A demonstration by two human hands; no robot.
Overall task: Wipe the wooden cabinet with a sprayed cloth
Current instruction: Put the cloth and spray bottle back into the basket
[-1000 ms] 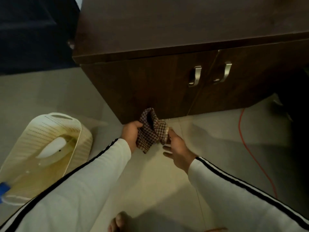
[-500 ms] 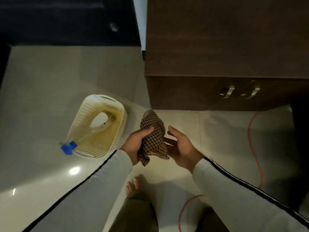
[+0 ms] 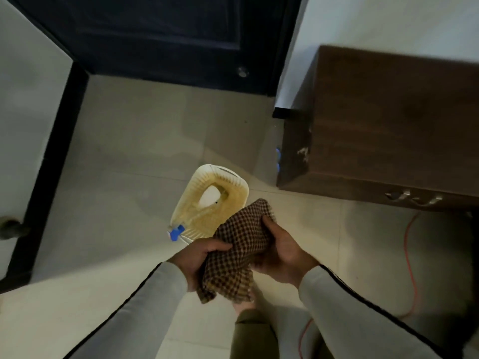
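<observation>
A brown checked cloth [image 3: 237,251] is bunched between both hands, above the tiled floor. My left hand [image 3: 198,260] grips its lower left part. My right hand [image 3: 281,251] holds its right side, thumb on top. The dark wooden cabinet [image 3: 388,125] stands at the right, apart from the cloth, with two metal door handles [image 3: 412,199] on its front. A spray bottle with a blue nozzle [image 3: 176,231] lies in a cream plastic basket [image 3: 233,182] just beyond the cloth.
A dark door [image 3: 155,35] closes off the far side, with dark skirting [image 3: 49,156] along the left wall. An orange cable [image 3: 409,257] runs over the floor at the right. My leg in olive trousers [image 3: 254,335] is below the hands.
The view has swung left and pulled back from the cabinet. Both hands moved away from the cabinet front with the cloth, and the right hand has closed onto it.
</observation>
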